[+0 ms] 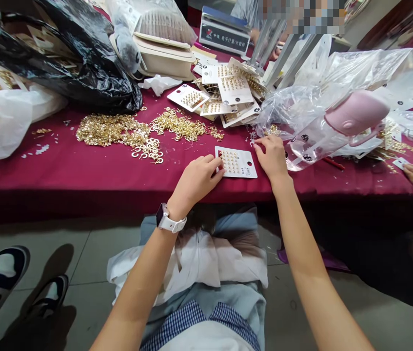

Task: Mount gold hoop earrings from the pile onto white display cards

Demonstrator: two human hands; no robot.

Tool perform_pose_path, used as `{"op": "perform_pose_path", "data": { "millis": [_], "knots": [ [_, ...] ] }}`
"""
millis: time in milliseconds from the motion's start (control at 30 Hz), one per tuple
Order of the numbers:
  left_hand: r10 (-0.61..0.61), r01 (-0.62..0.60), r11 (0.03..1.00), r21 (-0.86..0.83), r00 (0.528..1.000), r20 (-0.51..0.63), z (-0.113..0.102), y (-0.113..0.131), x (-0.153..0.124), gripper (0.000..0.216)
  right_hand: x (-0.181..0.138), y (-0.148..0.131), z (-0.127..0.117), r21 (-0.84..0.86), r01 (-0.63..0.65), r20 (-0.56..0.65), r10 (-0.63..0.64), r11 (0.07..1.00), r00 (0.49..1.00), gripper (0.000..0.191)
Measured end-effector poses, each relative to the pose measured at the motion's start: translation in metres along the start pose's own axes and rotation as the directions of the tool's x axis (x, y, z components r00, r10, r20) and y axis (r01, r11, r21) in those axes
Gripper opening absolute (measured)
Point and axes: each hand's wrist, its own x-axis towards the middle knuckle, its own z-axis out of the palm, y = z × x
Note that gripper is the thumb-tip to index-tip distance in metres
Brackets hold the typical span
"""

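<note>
Maroon cloth covered the table, and the white earring card lay flat at the near edge, right between both hands. Left hand had curled fingertips on the card's left edge; couldn't tell if that grip pinched anything. Right hand sat just beside the card's far-right corner, grip released, fingertips on the cloth. Gold earrings were piled further left.

A long table draped in dark red cloth runs across the view, its front edge in shadow. Beneath lies a floor of large pale grey tiles with thin joints. Dark brown woodwork shows top right; light is bright, even
</note>
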Motion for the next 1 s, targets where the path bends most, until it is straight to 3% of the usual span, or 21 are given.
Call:
{"op": "perform_pose_path", "data": {
  "millis": [233, 400, 533, 633, 700, 800, 900, 1000],
  "knots": [
    [-0.014, 0.013, 0.999, -0.036, 1.0, -0.006, 0.002, -0.001, 0.0, 0.015, -0.006, -0.01, -0.005, -0.22, -0.133, 0.08, 0.154, 0.966, 0.985, 0.019],
    [-0.011, 0.011, 0.999, -0.045, 1.0, -0.003, 0.002, -0.002, 0.0, 0.015, -0.008, -0.017, -0.008, -0.303, -0.143, 0.124, 0.188, 0.942, 0.974, 0.017],
    [-0.006, 0.006, 0.999, -0.038, 1.0, 0.005, 0.003, -0.002, 0.0, 0.015, -0.004, -0.012, -0.007, -0.216, -0.17, 0.072, 0.189, 0.961, 0.979, 0.009],
    [-0.012, 0.012, 1.0, -0.025, 1.0, 0.004, 0.003, -0.001, 0.0, 0.016, -0.007, -0.011, -0.008, 0.002, -0.183, -0.013, 0.183, 0.983, 0.983, 0.008],
    [-0.015, 0.015, 1.0, -0.017, 1.0, 0.003, 0.003, -0.001, 0.0, 0.016, -0.016, -0.018, -0.011, 0.183, -0.121, -0.062, 0.134, 0.976, 0.989, 0.006],
    [-0.011, 0.01, 1.0, 0.007, 1.0, 0.013, 0.004, -0.001, 0.001, 0.017, -0.037, -0.043, -0.018, 0.362, 0.08, -0.058, -0.064, 0.929, 0.996, 0.004],
    [-0.015, 0.014, 0.999, 0.038, 0.999, 0.03, 0.005, -0.001, 0.002, 0.018, -0.052, -0.07, -0.022, 0.342, 0.287, 0.003, -0.307, 0.895, 0.952, 0.007],
    [-0.023, 0.021, 0.999, 0.048, 0.999, 0.042, 0.005, 0.0, 0.002, 0.018, -0.053, -0.082, -0.024, 0.231, 0.38, 0.008, -0.392, 0.896, 0.92, 0.01]
  ]
}}
